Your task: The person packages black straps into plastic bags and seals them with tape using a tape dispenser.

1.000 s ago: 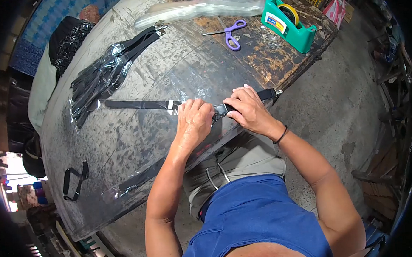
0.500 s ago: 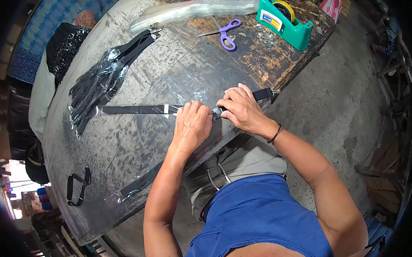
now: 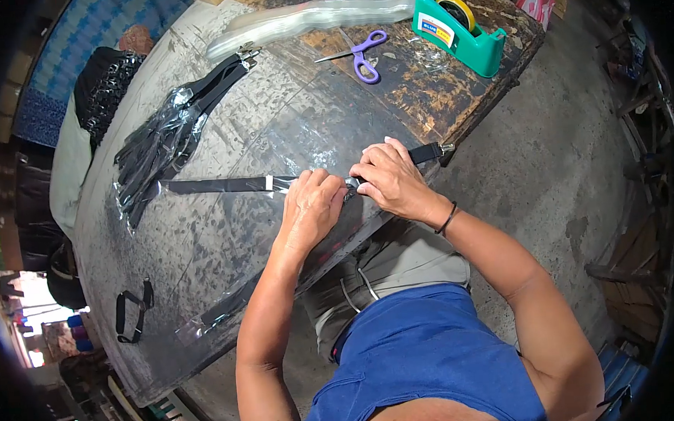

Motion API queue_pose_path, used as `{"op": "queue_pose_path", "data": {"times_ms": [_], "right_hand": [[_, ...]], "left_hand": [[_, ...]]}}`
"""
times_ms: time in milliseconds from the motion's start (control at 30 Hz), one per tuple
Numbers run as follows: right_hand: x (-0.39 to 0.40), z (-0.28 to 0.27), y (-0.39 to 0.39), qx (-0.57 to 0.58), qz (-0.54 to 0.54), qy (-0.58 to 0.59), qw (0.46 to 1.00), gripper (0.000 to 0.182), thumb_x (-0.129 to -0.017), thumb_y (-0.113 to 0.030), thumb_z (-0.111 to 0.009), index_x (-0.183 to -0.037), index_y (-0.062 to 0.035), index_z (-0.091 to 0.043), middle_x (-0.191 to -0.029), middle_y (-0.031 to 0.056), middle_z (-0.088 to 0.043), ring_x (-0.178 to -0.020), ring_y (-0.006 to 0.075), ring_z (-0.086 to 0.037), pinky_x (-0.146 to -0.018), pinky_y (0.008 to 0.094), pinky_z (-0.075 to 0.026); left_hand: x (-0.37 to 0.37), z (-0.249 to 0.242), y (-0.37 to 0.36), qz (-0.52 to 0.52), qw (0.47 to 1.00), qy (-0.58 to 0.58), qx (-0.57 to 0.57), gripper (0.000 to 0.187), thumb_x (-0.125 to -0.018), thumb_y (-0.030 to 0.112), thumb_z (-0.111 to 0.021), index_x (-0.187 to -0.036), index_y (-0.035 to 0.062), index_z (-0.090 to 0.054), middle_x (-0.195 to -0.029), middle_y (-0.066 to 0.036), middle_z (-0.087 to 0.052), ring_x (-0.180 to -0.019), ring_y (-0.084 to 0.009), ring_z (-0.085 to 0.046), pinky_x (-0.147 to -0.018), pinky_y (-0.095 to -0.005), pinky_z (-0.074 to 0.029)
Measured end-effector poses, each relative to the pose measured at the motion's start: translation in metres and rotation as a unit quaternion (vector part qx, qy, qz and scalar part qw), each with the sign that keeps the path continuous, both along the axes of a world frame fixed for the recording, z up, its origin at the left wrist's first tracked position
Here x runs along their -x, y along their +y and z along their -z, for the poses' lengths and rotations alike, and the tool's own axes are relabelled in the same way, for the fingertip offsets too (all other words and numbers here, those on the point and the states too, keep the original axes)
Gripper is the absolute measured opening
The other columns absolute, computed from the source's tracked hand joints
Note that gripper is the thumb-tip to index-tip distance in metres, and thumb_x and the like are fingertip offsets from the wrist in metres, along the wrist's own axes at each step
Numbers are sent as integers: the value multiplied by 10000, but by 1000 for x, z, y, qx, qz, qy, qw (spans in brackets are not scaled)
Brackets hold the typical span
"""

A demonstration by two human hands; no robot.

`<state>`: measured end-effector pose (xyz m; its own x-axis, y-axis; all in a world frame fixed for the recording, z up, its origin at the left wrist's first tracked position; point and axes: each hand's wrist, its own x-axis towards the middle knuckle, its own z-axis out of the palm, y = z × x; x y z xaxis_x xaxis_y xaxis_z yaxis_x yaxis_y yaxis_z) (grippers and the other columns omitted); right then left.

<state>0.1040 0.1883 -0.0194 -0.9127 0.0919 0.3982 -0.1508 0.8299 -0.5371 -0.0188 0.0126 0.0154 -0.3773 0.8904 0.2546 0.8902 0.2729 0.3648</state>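
A long black strap (image 3: pixel 223 185) with a metal clip at its right end lies across the table near its front edge. Its left stretch appears to be inside a clear plastic sleeve, with a white band around it. My left hand (image 3: pixel 311 205) is closed on the sleeved part, knuckles up. Close beside it, my right hand (image 3: pixel 393 179) pinches the strap where the plastic bunches up, thumb toward the left hand. The clip end sticks out past my right fingers. Exactly what lies between the fingertips is partly hidden.
A pile of plastic-wrapped black straps (image 3: pixel 172 127) lies at left. Purple scissors (image 3: pixel 362 57), clear plastic sleeves (image 3: pixel 306 22) and a green tape dispenser (image 3: pixel 461 39) sit at the back. A looped strap (image 3: pixel 135 313) and another wrapped strap (image 3: pixel 228 305) lie near the front left.
The camera view has shifted slightly, so the table items sit a little differently in frame. Both hands keep their grip on the strap, almost unmoved.
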Motion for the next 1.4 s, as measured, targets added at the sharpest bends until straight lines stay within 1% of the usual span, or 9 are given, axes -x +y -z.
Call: {"op": "queue_pose_path", "data": {"times_ms": [233,400,567,900,1067,1133,1200,1267,1400], "right_hand": [[0,1,-1,-12,6,6,1000,292,-855,-154,-751,-1126,-108,-654,-1068,63,-566,-1142,267,-539,-1140,540,-313],[2,4,1,4,2,6,1000,269,-847,-140,-736,-1106,-105,-671,-1083,64,-571,-1152,269,-540,-1157,545,-297],[6,-2,1,110,9,-58,992,239,-836,-195,-670,-1055,-103,-696,-1062,78,-579,-1202,316,-512,-1206,579,-194],[16,5,-14,77,44,-70,994,111,-853,-217,-627,-900,-128,-675,-1064,85,-577,-1244,328,-466,-1179,627,-166],[15,6,-18,81,61,-42,994,94,-843,-191,-644,-866,-100,-653,-1057,69,-573,-1191,305,-498,-1193,623,-158],[16,4,-19,87,66,-45,993,98,-843,-193,-646,-860,-97,-649,-1061,65,-572,-1191,299,-499,-1195,623,-154],[16,3,-19,96,68,-50,992,102,-842,-196,-649,-854,-94,-645,-1065,61,-570,-1190,293,-500,-1197,623,-151],[16,2,-20,99,71,-55,991,109,-840,-199,-655,-841,-92,-636,-1065,57,-571,-1187,283,-508,-1200,624,-148],[15,2,-18,97,70,-63,991,108,-841,-196,-656,-855,-88,-648,-1078,54,-575,-1194,276,-513,-1200,623,-146]], "left_hand": [[-3,2,3,-5,997,-57,-49,74,-864,70,-719,-918,39,-679,-884,-119,-596,-864,-334,-596,-783,-425,-490],[0,3,2,-16,996,-84,-30,70,-882,72,-707,-929,31,-676,-901,-126,-596,-899,-339,-595,-808,-419,-487],[-1,1,2,-27,993,-116,-25,73,-904,79,-696,-937,18,-673,-909,-130,-593,-923,-334,-593,-827,-415,-481],[1,7,0,-29,989,-130,-56,103,-903,94,-713,-960,13,-683,-925,-135,-599,-916,-320,-600,-808,-397,-486],[-6,2,-2,-57,986,-150,-36,128,-886,88,-733,-985,28,-677,-882,-114,-611,-896,-311,-611,-808,-386,-487],[-11,3,-5,-74,982,-144,-92,160,-858,73,-756,-992,46,-673,-862,-96,-620,-866,-309,-609,-802,-398,-483],[-11,8,-6,-64,984,-134,-99,190,-829,68,-777,-988,57,-673,-883,-90,-627,-875,-299,-611,-809,-404,-482],[-9,15,-7,-46,992,-59,-97,194,-818,65,-783,-982,60,-680,-894,-90,-625,-898,-288,-613,-815,-399,-483],[-3,21,-6,-64,987,-131,-73,140,-840,91,-766,-944,21,-703,-1035,-120,-614,-1003,-301,-604,-883,-392,-484]]}}
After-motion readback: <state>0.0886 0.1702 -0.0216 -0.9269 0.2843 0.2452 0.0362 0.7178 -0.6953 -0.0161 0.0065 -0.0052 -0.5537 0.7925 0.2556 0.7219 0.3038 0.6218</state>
